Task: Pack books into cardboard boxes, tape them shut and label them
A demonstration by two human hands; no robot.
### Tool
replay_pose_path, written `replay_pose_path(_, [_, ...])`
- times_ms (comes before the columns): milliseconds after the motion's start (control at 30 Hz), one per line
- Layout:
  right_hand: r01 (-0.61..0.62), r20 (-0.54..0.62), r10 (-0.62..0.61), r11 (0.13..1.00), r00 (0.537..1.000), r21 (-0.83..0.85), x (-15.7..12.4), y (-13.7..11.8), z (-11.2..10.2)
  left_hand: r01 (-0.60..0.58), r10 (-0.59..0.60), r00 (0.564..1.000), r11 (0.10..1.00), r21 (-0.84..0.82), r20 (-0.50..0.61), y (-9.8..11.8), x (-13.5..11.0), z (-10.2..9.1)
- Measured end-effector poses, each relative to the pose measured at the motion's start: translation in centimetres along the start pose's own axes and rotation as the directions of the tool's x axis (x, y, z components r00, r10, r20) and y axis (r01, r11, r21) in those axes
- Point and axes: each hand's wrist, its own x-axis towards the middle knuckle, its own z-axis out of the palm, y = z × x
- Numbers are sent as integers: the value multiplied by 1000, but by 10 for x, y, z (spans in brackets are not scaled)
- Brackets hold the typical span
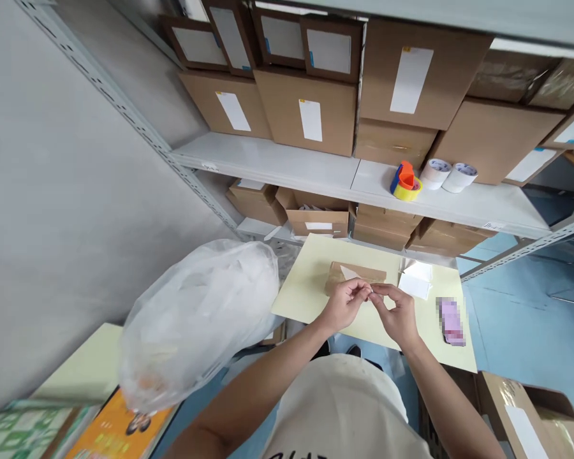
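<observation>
My left hand (345, 305) and my right hand (396, 312) meet at the fingertips above the near edge of the pale yellow tabletop (310, 274). Both are closed in a pinch. Between them shows a small whitish bit, too small to name. Just behind my fingers lies a brown cardboard box (335, 275) with a white piece of paper (349, 273) on top. To the right of my right hand rest white paper sheets (415, 285). Farther right is a purple, blurred-out flat item (452, 320).
A shelf (310, 162) ahead holds cardboard boxes (310, 115), an orange-and-blue tape dispenser with yellow tape (406, 182) and white rolls (459, 178). A big translucent bag (201, 319) bulges at left. An open carton (526, 414) stands at lower right.
</observation>
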Motion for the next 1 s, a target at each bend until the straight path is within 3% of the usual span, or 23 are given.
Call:
replay_pose_path(167, [-222,97,204,943,974,246,-1,24,1,-36,39,999,965,259,-4,0,-5,7])
replay_pose_path(267, [-343,116,324,854,939,391,2,39,7,-12,8,1000,964,267,15,-4,-3,6])
replay_pose_path(367, [-405,20,450,782,893,475,4,49,15,99,-104,994,974,204,14,-17,3,-9])
replay_pose_path(567, [-450,-120,574,739,810,502,10,63,19,313,-315,949,943,116,-4,-40,35,-77])
replay_pose_path(667, [-476,-191,621,732,760,488,13,71,17,358,-349,934,922,146,-82,-44,55,-115])
replay_pose_path(767, [-450,-371,598,792,710,413,17,77,17,392,-340,916,874,287,-214,-44,74,-154])
replay_pose_path(867, [-386,-567,498,867,656,315,18,77,21,395,-255,916,718,574,-311,-45,96,-190])
replay_pose_path(933, [-363,-615,441,896,653,257,18,75,27,366,-177,928,600,711,-327,-48,116,-209])
replay_pose_path(1000, [-361,-615,422,904,666,230,17,72,37,355,-133,930,557,751,-342,-52,142,-224])
